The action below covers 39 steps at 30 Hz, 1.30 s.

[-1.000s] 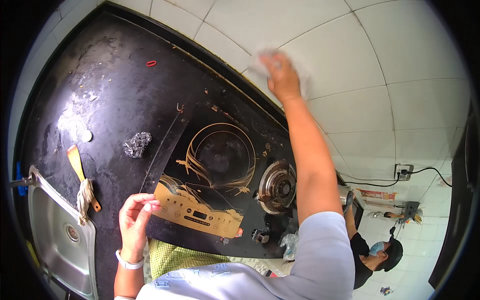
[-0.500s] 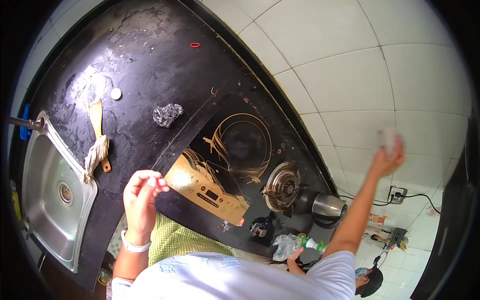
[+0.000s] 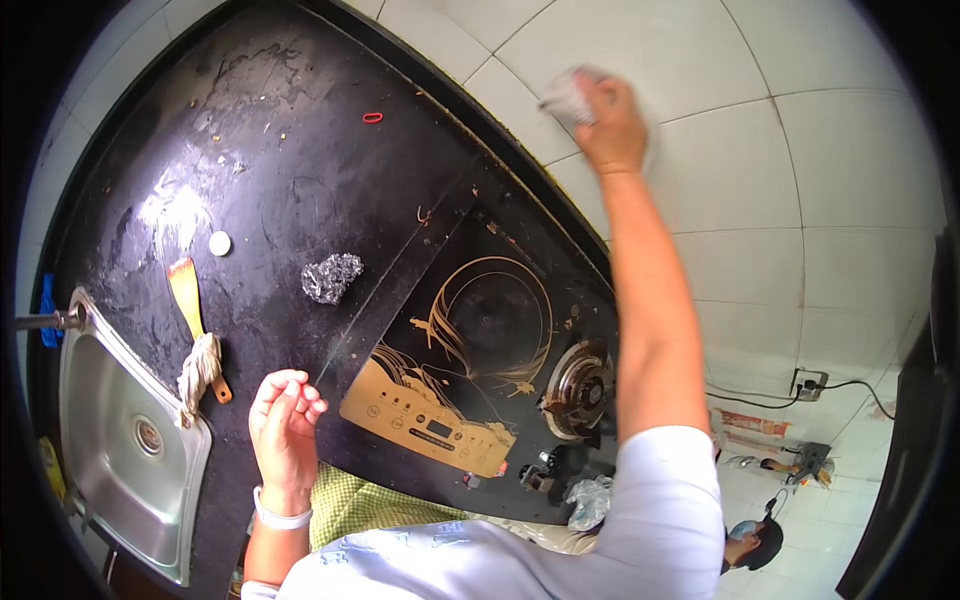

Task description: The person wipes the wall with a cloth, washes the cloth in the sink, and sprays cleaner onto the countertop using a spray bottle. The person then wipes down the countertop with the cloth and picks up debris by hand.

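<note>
I have my right hand (image 3: 613, 125) closed around a cloth (image 3: 567, 98), blurred, at the tiled wall (image 3: 700, 165). My left hand (image 3: 287, 428) hangs beside the hob (image 3: 425, 425), its fingers curled narrow with the thumb against them.

Single wide head-worn view from above the shirt (image 3: 430, 560), facing forward and down, round-edged with dark corners, near enough to frame left hand (image 3: 285, 435) and right hand (image 3: 615, 130), black surface (image 3: 265, 325) at left, tiled wall (image 3: 725, 170) at upper right.
</note>
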### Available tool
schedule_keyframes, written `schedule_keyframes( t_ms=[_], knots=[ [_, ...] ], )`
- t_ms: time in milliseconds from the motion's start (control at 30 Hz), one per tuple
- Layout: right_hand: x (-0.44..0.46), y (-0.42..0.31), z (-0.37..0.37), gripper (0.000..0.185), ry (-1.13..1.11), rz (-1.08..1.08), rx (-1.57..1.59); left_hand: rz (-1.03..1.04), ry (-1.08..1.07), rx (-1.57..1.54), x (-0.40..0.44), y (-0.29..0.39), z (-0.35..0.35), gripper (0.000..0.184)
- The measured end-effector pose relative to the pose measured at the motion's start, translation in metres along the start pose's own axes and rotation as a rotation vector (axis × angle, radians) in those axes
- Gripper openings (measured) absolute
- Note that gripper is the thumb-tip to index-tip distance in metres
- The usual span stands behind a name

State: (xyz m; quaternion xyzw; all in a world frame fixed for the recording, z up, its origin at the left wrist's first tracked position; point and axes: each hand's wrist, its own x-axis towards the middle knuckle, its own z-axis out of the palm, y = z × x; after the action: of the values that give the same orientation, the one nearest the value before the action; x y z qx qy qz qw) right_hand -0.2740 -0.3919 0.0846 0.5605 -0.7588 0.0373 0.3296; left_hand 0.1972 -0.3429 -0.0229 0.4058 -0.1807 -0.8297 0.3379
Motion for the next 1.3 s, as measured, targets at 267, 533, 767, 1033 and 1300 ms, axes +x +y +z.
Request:
schedule_keyframes(
  t_ms=[267,533,767,1033,1300],
  knots=[
    [-0.151,0.029,0.010,0.037,-0.574,0.308,0.028,-0.018,-0.035,0.014,-0.007,0.026,-0.013,0.009],
    [-0.268,0.059,-0.158,0.045,-0.163,0.738,-0.168,-0.107,-0.207,0.028,-0.029,0.020,-0.016,0.014],
    [-0.357,-0.068,-0.260,0.049,0.175,1.261,1.145,-0.134,-0.395,0.135,-0.095,-0.009,-0.010,0.017],
    [-0.465,-0.169,-0.375,0.028,0.525,1.632,1.829,-0.316,-0.535,0.384,-0.215,-0.093,-0.015,0.017],
    [-0.642,-0.165,-0.483,0.037,0.926,1.766,1.900,-0.426,-0.739,0.664,-0.298,-0.151,0.010,0.017]
  ],
)
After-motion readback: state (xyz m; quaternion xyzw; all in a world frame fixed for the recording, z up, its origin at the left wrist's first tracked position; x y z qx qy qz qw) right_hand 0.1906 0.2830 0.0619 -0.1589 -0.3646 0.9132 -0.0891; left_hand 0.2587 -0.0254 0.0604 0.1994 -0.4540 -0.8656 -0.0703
